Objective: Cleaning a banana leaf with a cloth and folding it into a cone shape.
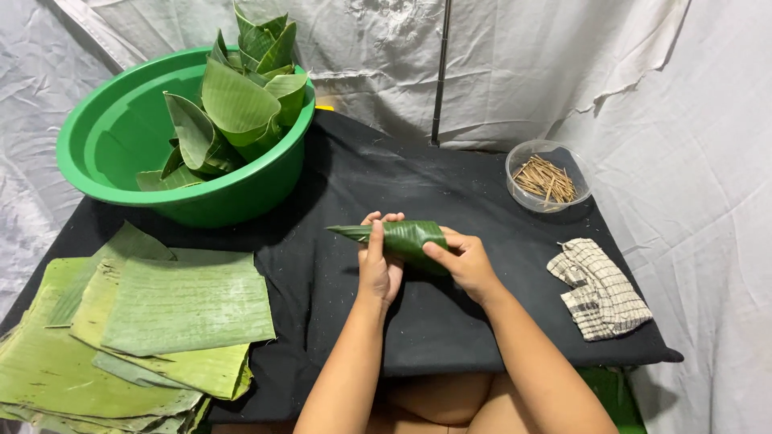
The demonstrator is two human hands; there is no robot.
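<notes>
Currently, item one: a rolled banana-leaf cone (402,238), dark green, held level just above the black tablecloth (450,321), its pointed tip aimed to your left. Your left hand (379,261) closes around the middle of it from below, fingers curled over the far edge and one finger laid straight along the near face, likely pinning the overlapping flap so the roll does not spring open. Your right hand (465,261) pinches the wide end between thumb and fingers, holding that end shut; whether a fold is already made there cannot be told, as the hand covers it.

Item two, beyond the grip and to its right: a clear bowl of thin wooden picks (547,178), within reach of the right hand.

Item three, to the right of the grip and nearer you: a folded checked cloth (599,288), lying flat at the table's edge.

Item four, far to the left of the grip and beyond it: a green basin (104,137) holding finished leaf cones (237,104), stood points up so they stay closed.

Item five, left of the grip and nearer you: a stack of flat cut leaf sheets (161,321), pale side up.
</notes>
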